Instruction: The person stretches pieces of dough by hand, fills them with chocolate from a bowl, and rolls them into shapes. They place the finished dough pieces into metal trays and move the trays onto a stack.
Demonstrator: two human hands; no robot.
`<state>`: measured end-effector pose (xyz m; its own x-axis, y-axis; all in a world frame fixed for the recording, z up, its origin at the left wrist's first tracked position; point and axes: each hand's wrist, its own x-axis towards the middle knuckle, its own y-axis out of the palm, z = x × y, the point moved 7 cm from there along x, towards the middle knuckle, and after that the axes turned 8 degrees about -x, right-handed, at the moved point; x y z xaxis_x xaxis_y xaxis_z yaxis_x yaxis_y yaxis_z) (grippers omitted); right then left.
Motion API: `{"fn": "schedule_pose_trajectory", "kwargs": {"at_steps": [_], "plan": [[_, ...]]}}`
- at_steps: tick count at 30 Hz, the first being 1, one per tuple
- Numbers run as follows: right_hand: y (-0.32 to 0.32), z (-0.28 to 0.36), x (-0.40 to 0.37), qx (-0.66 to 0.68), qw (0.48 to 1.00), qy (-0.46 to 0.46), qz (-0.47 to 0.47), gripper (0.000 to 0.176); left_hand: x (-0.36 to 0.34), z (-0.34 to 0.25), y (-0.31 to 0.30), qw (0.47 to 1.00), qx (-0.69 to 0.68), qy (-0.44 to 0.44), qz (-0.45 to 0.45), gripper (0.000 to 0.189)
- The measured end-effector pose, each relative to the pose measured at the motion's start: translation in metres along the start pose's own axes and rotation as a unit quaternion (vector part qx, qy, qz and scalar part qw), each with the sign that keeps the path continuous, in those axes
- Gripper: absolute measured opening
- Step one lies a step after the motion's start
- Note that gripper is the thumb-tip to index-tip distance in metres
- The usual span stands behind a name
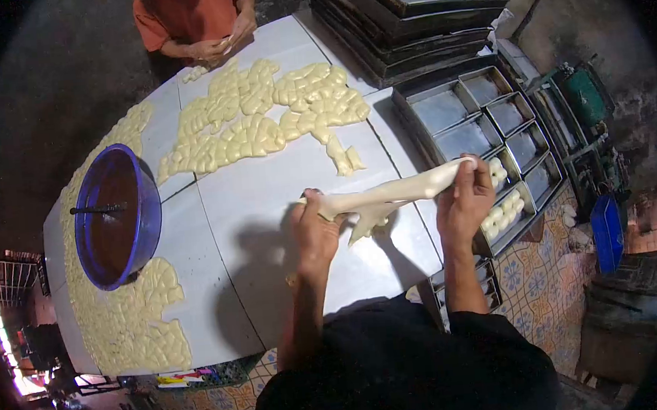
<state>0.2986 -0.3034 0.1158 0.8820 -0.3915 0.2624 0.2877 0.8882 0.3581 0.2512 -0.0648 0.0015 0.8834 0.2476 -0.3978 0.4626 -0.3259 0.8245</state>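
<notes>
A pale strip of dough [389, 193] is stretched between my two hands above the white table, with a ragged flap hanging from its middle. My left hand [317, 232] is closed on the strip's left end. On the right, my right hand [465, 199] pinches the other end, close to the metal baking pans [444, 109]. Two of the pan compartments hold rounded dough pieces [506, 215]. Ahead of my hands, many flattened dough pieces [248, 138] lie joined in sheets on the table.
A purple basin [154, 209] of brown filling with a dark-handled tool stands at the left, beside more dough [135, 325]. Stacked pans [407, 28] rise at the back right. Across the table [230, 212], a person in an orange shirt [193, 16] handles dough.
</notes>
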Motion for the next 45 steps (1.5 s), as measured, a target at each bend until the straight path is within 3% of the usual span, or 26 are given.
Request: {"fn": "schedule_pose_trajectory", "kwargs": {"at_steps": [3,7,9,12,13,14,15,16,17,19,21,22,23,25,28,31,32,33,35,38,39,40,42,43,44,45], "plan": [[-0.004,0.005,-0.007,0.039,0.999,0.026,0.012,0.015,-0.007,-0.013,-0.036,0.999,-0.021,0.023,-0.031,0.019],[-0.001,0.018,-0.018,0.084,0.994,0.068,0.019,0.018,-0.010,-0.052,-0.102,0.987,-0.120,0.106,0.021,0.025],[-0.004,0.026,-0.013,0.126,0.988,0.074,0.043,0.021,-0.028,-0.090,-0.121,0.983,-0.099,0.143,0.051,0.027],[0.016,0.034,-0.020,0.210,0.957,0.135,0.150,0.023,-0.055,-0.135,-0.153,0.978,-0.079,0.193,-0.029,0.028],[0.026,0.030,-0.025,0.237,0.933,0.174,0.206,0.026,-0.065,-0.146,-0.155,0.976,-0.057,0.204,-0.056,0.026],[0.038,0.019,-0.034,0.311,0.869,0.220,0.314,0.036,-0.068,-0.156,-0.166,0.975,0.010,0.218,-0.039,0.025],[0.064,0.015,-0.050,0.416,0.763,0.249,0.428,0.044,-0.073,-0.166,-0.176,0.969,0.077,0.232,-0.025,0.023],[0.077,-0.007,-0.060,0.418,0.726,0.287,0.465,0.048,-0.081,-0.173,-0.173,0.959,0.117,0.256,-0.027,0.020],[0.088,-0.034,-0.073,0.419,0.687,0.323,0.498,0.051,-0.089,-0.180,-0.169,0.947,0.156,0.279,-0.031,0.017],[0.095,-0.150,-0.094,0.027,0.789,0.381,0.481,0.054,-0.100,-0.191,-0.153,0.896,0.265,0.351,-0.054,0.021],[0.100,-0.156,-0.124,-0.181,0.820,0.158,0.520,0.044,-0.118,-0.201,-0.144,0.815,0.397,0.414,-0.081,0.022],[0.106,-0.150,-0.142,-0.277,0.808,0.032,0.519,0.040,-0.123,-0.205,-0.136,0.767,0.457,0.441,-0.092,0.024],[0.121,-0.147,-0.154,-0.363,0.775,-0.101,0.508,0.036,-0.126,-0.207,-0.136,0.771,0.444,0.442,-0.113,0.024],[0.147,-0.177,-0.201,-0.230,0.768,0.068,0.593,0.034,-0.145,-0.203,-0.146,0.781,0.428,0.427,-0.155,0.024],[0.201,-0.180,-0.244,-0.298,0.689,-0.118,0.650,0.032,-0.177,-0.193,-0.153,0.752,0.441,0.455,-0.184,0.024],[0.218,-0.174,-0.278,-0.443,0.517,-0.189,0.708,0.027,-0.211,-0.188,-0.178,0.734,0.357,0.518,-0.256,0.025],[0.219,-0.188,-0.283,-0.421,0.528,-0.275,0.684,0.020,-0.225,-0.184,-0.193,0.727,0.310,0.543,-0.284,0.027],[0.219,-0.201,-0.272,-0.388,0.599,-0.167,0.680,0.016,-0.255,-0.191,-0.195,0.602,0.419,0.598,-0.324,0.034],[0.212,-0.228,-0.247,-0.309,0.704,0.060,0.636,0.010,-0.304,-0.201,-0.197,0.446,0.465,0.678,-0.354,0.046],[0.191,-0.237,-0.197,-0.185,0.807,0.219,0.516,0.009,-0.351,-0.218,-0.241,0.516,0.363,0.660,-0.409,0.040],[0.186,-0.232,-0.182,-0.140,0.828,0.245,0.485,0.009,-0.335,-0.221,-0.237,0.584,0.357,0.620,-0.383,0.039],[0.185,-0.223,-0.168,-0.182,0.834,0.163,0.494,0.010,-0.318,-0.222,-0.234,0.647,0.349,0.574,-0.360,0.038],[0.184,-0.197,-0.159,-0.183,0.831,0.169,0.497,0.012,-0.243,-0.185,-0.256,0.765,0.415,0.417,-0.262,0.038],[0.184,-0.178,-0.157,-0.182,0.830,0.174,0.497,0.012,-0.224,-0.166,-0.233,0.670,0.598,0.360,-0.253,0.039],[0.186,-0.163,-0.154,-0.150,0.836,0.168,0.501,0.014,-0.206,-0.144,-0.210,0.535,0.747,0.321,-0.229,0.041],[0.186,-0.147,-0.149,-0.170,0.841,0.132,0.496,0.014,-0.199,-0.139,-0.191,0.438,0.827,0.269,-0.228,0.042]]}}
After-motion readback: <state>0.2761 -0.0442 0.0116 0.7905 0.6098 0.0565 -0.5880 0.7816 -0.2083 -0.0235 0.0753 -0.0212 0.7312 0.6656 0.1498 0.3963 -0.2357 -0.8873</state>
